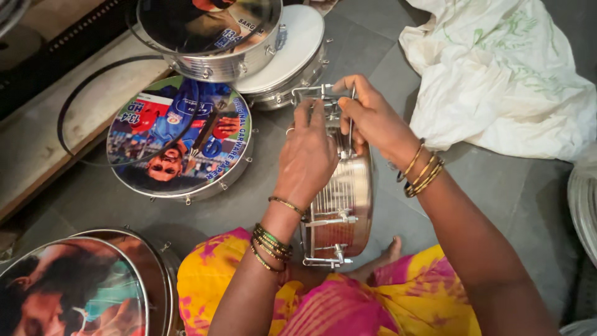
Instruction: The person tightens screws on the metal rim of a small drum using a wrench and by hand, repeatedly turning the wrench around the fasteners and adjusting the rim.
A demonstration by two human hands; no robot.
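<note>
Both hands grip a metal drum shell (345, 199) standing on edge on the floor (398, 74): left hand (308, 152) fingers closed over its top rim, right hand (367, 115) fingers pinching a thin rod (352, 121) there. Left of the fingers lie finished drums (180, 134) (close-packed); right, past bare floor, a white cloth (497, 68).

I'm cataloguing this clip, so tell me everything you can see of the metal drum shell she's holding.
The drum shell is a shiny, ribbed steel-looking cylinder standing on edge on the grey floor before the person's lap. Metal tension rods with hooked brackets run along its side. The left hand rests on its upper rim, and the right hand pinches a thin wire-like bracket at the top. No skin is visible on it.
</note>
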